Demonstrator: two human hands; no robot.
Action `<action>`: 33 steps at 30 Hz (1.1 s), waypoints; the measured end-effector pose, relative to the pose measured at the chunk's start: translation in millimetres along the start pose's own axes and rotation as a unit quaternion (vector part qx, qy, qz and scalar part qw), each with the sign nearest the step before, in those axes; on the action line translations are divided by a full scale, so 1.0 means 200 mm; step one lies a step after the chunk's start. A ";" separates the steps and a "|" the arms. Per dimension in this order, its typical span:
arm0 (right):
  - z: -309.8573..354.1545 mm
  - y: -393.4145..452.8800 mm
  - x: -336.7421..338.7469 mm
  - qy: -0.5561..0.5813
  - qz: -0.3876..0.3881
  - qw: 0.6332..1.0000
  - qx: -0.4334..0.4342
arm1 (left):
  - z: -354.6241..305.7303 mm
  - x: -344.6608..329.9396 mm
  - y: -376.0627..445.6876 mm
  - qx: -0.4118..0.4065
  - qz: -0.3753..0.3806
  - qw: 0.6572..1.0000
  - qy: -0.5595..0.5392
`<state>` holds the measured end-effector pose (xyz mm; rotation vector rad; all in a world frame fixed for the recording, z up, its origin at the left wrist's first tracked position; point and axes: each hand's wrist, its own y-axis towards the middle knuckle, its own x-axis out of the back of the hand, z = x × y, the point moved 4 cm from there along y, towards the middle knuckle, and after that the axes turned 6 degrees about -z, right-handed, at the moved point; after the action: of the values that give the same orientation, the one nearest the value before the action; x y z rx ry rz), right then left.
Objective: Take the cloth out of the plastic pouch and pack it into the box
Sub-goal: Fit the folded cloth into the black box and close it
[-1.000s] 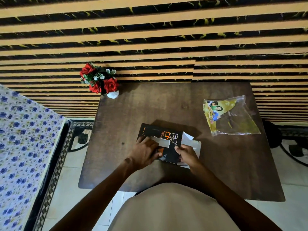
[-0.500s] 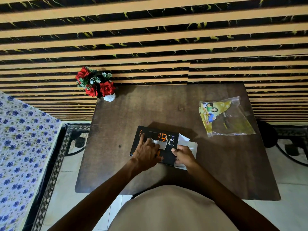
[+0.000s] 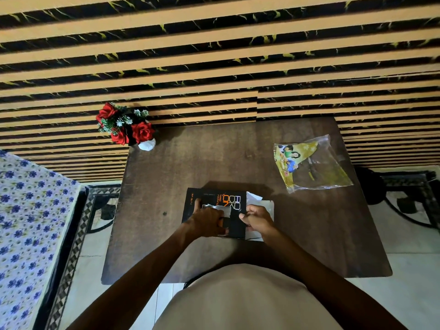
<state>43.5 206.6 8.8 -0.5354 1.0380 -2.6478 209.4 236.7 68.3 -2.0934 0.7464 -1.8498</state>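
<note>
A flat black box (image 3: 215,200) with orange lettering lies near the middle of the dark wooden table (image 3: 166,186). My left hand (image 3: 208,222) presses on its top, fingers spread over a silvery patch. My right hand (image 3: 257,220) is closed on the box's right end, where white flaps (image 3: 253,200) stick out. The clear plastic pouch (image 3: 312,163) with the folded yellow printed cloth inside rests at the table's right rear, apart from both hands.
A small white vase of red roses (image 3: 128,126) stands at the table's far left corner against a striped wall. A blue-flowered bed sheet (image 3: 26,222) lies at the left. A patterned mat (image 3: 95,210) and a dark object (image 3: 371,186) sit on the floor beside the table.
Both hands have stayed on the box and shifted only slightly. My right hand's fingers have curled tighter at the flap end. The pouch has not moved.
</note>
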 end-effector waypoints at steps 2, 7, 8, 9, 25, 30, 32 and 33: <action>0.01 -0.02 0.01 0.010 -0.004 1.000 0.006 | -0.02 0.01 0.00 -0.014 -0.037 0.999 -0.014; -0.02 -0.03 0.08 0.064 -0.020 0.998 -0.011 | -0.05 0.01 -0.05 0.006 -0.104 0.992 -0.075; -0.03 -0.03 0.10 0.037 -0.038 0.999 0.008 | -0.04 0.01 -0.06 0.025 -0.126 0.990 -0.064; -0.05 -0.02 0.13 -0.007 -0.055 0.998 0.041 | -0.03 0.02 -0.08 0.046 -0.149 0.987 -0.047; -0.16 -0.04 0.25 -0.195 -0.151 0.968 0.040 | 0.00 -0.08 -0.08 0.182 -0.143 0.973 0.021; -0.27 0.01 0.27 -0.128 -0.155 0.979 -0.030 | -0.11 0.06 -0.10 0.053 -0.217 0.975 0.007; -0.32 0.07 0.24 -0.049 -0.090 0.991 -0.091 | -0.09 0.04 -0.03 -0.005 -0.173 0.985 -0.006; -0.32 0.09 0.24 -0.029 -0.068 0.991 -0.108 | -0.09 0.03 0.02 -0.032 -0.148 0.988 0.006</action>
<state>-24.5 215.6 -36.2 -0.7488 1.3221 -2.6308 192.3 232.6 74.6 -2.3433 0.5249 -2.0103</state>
